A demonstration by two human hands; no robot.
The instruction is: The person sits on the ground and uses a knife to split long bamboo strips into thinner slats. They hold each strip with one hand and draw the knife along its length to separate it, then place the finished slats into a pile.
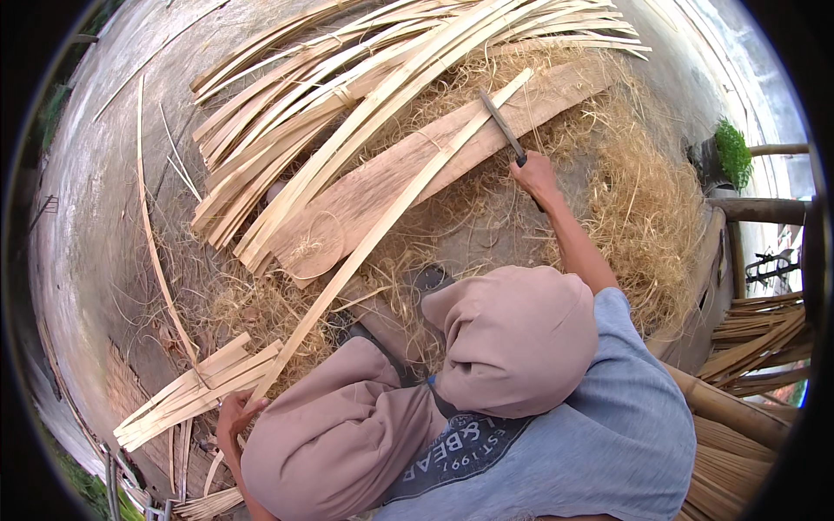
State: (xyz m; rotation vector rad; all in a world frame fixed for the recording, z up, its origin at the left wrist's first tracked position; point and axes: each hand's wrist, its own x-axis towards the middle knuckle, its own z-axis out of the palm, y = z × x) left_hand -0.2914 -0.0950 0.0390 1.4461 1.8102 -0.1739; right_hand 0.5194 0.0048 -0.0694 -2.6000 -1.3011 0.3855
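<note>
a long, flat, pale yellow strip of split wood or bamboo (373, 233) is seen slanting across the work area, its upper end laid over a wide, flat, brown wooden board (395, 172) and its lower end brought down beside the left knee. the lower end is held by the left hand (234, 415), with its fingers clamped on the strip; the exact placing of each fingertip cannot be told. a straight, narrow, dark metal knife (502, 120) is held in the right hand (534, 176), with its fingers closed around the dark handle. the blade is set crosswise at the strip near its upper end; whether the edge is bitten into it cannot be told.

beyond the board, a large bundle of pale and tan flat strips (282, 135) is spread. a smaller bunch of short, pale strips (195, 391) is found just beside the left hand. fine, curly, straw-coloured shavings (643, 217) are scattered over the grey ground (100, 234) around the board. a bushy green plant (733, 154) is noted at the right.
</note>
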